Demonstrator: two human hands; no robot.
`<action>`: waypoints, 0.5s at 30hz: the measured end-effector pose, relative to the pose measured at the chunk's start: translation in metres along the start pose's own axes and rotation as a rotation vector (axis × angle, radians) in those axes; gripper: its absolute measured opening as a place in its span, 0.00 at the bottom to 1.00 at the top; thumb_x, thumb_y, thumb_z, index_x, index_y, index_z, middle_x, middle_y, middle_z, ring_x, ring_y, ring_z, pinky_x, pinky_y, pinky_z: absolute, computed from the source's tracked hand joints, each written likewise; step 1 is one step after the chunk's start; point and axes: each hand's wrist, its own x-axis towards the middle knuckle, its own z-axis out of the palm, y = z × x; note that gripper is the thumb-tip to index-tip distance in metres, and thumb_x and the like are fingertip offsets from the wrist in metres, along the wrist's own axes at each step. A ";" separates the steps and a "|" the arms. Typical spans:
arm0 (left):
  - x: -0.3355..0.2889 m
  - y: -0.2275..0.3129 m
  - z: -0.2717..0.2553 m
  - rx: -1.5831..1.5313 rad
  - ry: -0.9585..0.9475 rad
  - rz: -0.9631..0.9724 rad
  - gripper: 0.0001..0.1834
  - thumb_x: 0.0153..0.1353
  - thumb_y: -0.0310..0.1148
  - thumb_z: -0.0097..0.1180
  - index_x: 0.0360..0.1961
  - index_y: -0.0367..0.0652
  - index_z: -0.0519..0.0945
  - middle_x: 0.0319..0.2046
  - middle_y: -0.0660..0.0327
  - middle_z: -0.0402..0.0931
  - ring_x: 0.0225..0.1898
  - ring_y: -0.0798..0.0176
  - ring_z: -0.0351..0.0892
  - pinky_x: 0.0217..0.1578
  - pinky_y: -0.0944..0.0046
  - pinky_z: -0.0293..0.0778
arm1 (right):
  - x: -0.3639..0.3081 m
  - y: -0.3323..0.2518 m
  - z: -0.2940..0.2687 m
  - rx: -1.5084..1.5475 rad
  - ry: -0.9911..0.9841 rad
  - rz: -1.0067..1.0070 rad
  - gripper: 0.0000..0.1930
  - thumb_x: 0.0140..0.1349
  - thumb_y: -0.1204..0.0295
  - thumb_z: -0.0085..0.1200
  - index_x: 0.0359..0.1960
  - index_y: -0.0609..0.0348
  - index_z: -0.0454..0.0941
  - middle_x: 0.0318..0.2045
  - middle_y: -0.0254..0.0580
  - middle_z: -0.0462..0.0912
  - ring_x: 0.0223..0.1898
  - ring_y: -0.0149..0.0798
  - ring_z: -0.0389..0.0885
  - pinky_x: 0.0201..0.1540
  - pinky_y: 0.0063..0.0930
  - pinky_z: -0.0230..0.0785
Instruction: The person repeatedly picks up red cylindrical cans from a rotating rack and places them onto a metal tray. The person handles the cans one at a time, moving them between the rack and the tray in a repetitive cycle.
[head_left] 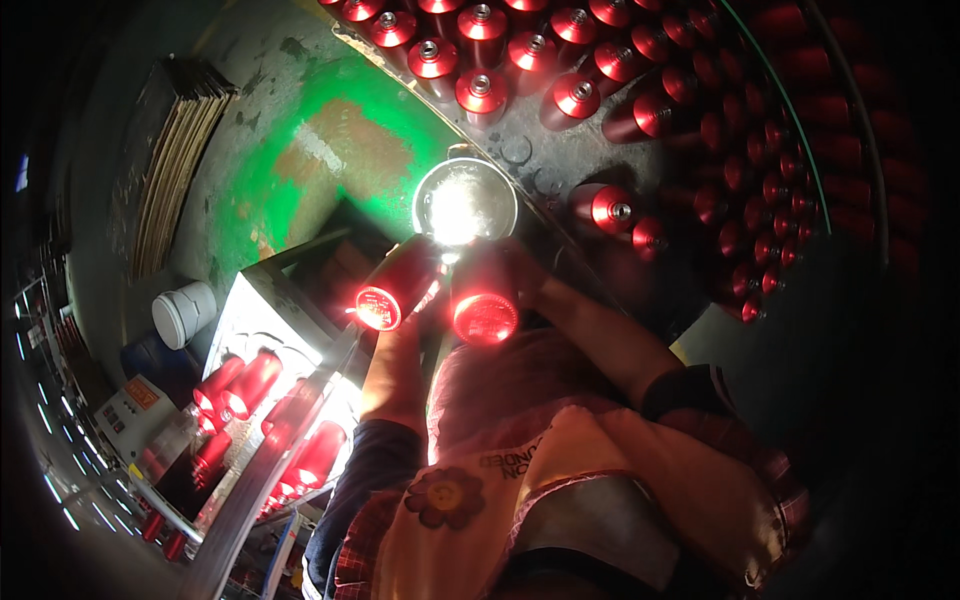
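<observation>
Two red metal bottles held up, bases toward the viewer.
The left hand (414, 308) grips the left bottle (390, 292), the right hand (526, 274) the right bottle (485, 312), side by side below a glaring round metal vessel (507, 190) at the left edge of the table (535, 150), which bears standing red bottles (481, 92).

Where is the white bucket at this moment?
In the head view, the white bucket is at the left, just below the stack of brown sheets.
</observation>
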 end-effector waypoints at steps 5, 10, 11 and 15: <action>-0.003 0.016 -0.016 -0.032 0.203 0.051 0.30 0.70 0.54 0.45 0.58 0.39 0.73 0.52 0.45 0.77 0.49 0.37 0.77 0.50 0.41 0.77 | 0.003 0.051 0.006 0.792 0.058 0.431 0.17 0.70 0.68 0.48 0.57 0.58 0.72 0.53 0.40 0.78 0.55 0.34 0.78 0.60 0.34 0.71; -0.011 0.021 -0.017 -0.040 0.187 -0.059 0.34 0.67 0.59 0.45 0.59 0.37 0.73 0.53 0.44 0.75 0.48 0.34 0.76 0.48 0.40 0.78 | 0.013 0.075 0.015 -0.674 -0.051 -0.129 0.15 0.71 0.65 0.46 0.52 0.60 0.76 0.47 0.43 0.81 0.46 0.37 0.82 0.52 0.36 0.77; -0.012 0.020 -0.015 -0.042 0.184 -0.091 0.35 0.67 0.60 0.45 0.59 0.37 0.73 0.53 0.44 0.75 0.48 0.34 0.76 0.48 0.40 0.78 | 0.010 0.069 0.015 -0.589 -0.031 -0.094 0.15 0.71 0.66 0.46 0.52 0.59 0.76 0.46 0.42 0.82 0.45 0.38 0.83 0.51 0.36 0.77; -0.009 0.014 -0.004 -0.083 0.171 -0.224 0.39 0.65 0.64 0.45 0.59 0.36 0.72 0.54 0.43 0.74 0.48 0.31 0.75 0.47 0.40 0.78 | -0.021 0.017 0.010 0.652 0.294 0.330 0.13 0.68 0.69 0.50 0.50 0.58 0.77 0.41 0.37 0.83 0.41 0.37 0.84 0.45 0.33 0.78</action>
